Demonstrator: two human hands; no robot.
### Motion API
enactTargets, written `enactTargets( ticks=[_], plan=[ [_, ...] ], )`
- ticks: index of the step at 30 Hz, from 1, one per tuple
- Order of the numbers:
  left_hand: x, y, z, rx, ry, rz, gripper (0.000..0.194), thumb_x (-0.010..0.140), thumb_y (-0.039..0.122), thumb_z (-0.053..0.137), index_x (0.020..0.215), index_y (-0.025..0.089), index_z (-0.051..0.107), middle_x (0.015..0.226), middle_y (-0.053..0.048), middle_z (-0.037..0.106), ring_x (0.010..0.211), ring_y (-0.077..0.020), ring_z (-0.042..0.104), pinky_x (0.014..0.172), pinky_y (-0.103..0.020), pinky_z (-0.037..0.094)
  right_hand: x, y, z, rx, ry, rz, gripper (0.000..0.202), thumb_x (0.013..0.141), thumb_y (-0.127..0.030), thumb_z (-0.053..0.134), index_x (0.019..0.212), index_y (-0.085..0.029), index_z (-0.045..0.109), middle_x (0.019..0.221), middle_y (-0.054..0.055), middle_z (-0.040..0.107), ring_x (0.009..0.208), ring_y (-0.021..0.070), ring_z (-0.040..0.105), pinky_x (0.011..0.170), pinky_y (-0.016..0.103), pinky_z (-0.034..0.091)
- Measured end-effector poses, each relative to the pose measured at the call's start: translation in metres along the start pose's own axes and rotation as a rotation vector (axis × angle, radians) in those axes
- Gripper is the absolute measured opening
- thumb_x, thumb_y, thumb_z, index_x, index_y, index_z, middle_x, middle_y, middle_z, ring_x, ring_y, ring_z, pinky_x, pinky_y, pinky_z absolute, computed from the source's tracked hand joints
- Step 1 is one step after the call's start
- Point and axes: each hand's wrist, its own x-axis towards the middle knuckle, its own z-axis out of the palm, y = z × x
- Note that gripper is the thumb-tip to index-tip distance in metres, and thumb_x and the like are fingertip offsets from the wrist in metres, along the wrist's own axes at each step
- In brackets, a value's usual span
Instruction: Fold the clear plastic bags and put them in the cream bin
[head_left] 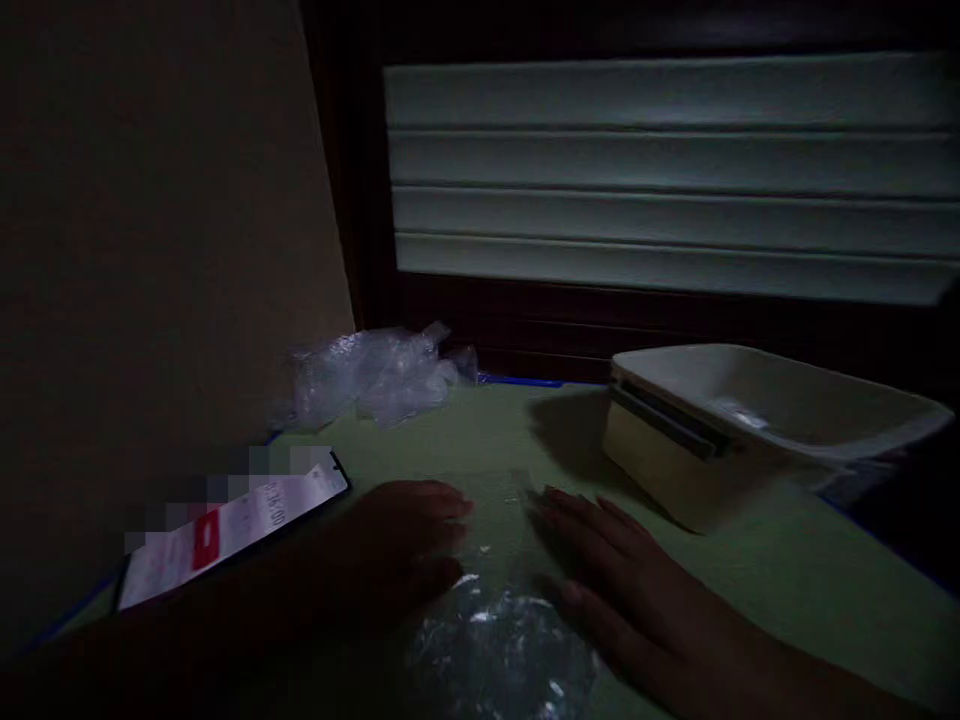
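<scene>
Between my two hands a clear plastic bag [504,640] lies on the green tabletop, its near part crinkled and shiny and its far part flat. At the bag's left edge is my left hand [409,535], its thumb apart from the loosely bent fingers, with nothing seen in it. My right hand [626,585] is stretched out, palm down, along the bag's right side. Dim light hides whether either hand touches the plastic.
A lit phone [240,530] lies beside my left forearm. A pile of clear plastic bags [375,375] sits at the back left, against the wall. A pale open container [675,470] stands at the right. Behind the table [487,430] is a slatted panel [660,180].
</scene>
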Motion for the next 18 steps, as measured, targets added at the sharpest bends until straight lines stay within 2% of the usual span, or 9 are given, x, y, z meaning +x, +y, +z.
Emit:
enactTargets(
  ticks=[5,8,11,14,18],
  plan=[
    [-0.001,0.025,0.002,-0.008,-0.056,-0.072,0.039,0.092,0.042,0.032,0.108,0.013,0.051,0.112,-0.014,0.058,0.107,-0.0245,0.051,0.09,-0.037,0.041,0.005,0.009,0.002,0.053,0.155,0.142,0.045,0.091,-0.038,0.033,0.128,-0.014,0.043,0.131,0.014,0.045,0.12,0.0266,0.04,0.098,0.05,0.035],
    [0.002,0.035,0.0,-0.067,-0.115,-0.091,0.04,0.091,0.044,0.034,0.113,0.015,0.049,0.116,-0.011,0.055,0.111,-0.024,0.047,0.094,-0.037,0.037,0.01,0.018,0.003,0.16,0.203,0.205,0.04,0.091,-0.037,0.034,0.118,-0.013,0.052,0.119,0.014,0.054,0.109,0.0239,0.049,0.094,0.044,0.04],
    [0.002,0.037,0.0,-0.097,-0.148,-0.098,0.038,0.089,0.04,0.041,0.12,0.017,0.043,0.123,-0.01,0.051,0.116,-0.0238,0.042,0.099,-0.038,0.033,0.014,0.024,0.004,0.241,0.208,0.207,0.035,0.091,-0.035,0.035,0.109,-0.016,0.058,0.112,0.011,0.057,0.103,0.0216,0.053,0.092,0.04,0.042],
    [-0.002,0.034,0.006,-0.125,-0.092,-0.105,0.039,0.09,0.037,0.042,0.125,0.02,0.038,0.126,-0.008,0.048,0.121,-0.023,0.039,0.1,-0.038,0.032,0.016,0.024,0.004,0.245,0.217,0.192,0.031,0.09,-0.033,0.039,0.105,-0.017,0.061,0.109,0.011,0.058,0.1,0.0216,0.053,0.09,0.04,0.043],
    [-0.007,0.031,0.014,-0.118,-0.056,-0.127,0.037,0.089,0.038,0.042,0.122,0.022,0.041,0.126,-0.008,0.049,0.12,-0.024,0.04,0.098,-0.038,0.035,0.021,0.023,0.004,0.216,0.248,0.182,0.026,0.088,-0.03,0.044,0.096,-0.017,0.066,0.098,0.01,0.061,0.091,0.0215,0.057,0.082,0.038,0.046]
  ],
)
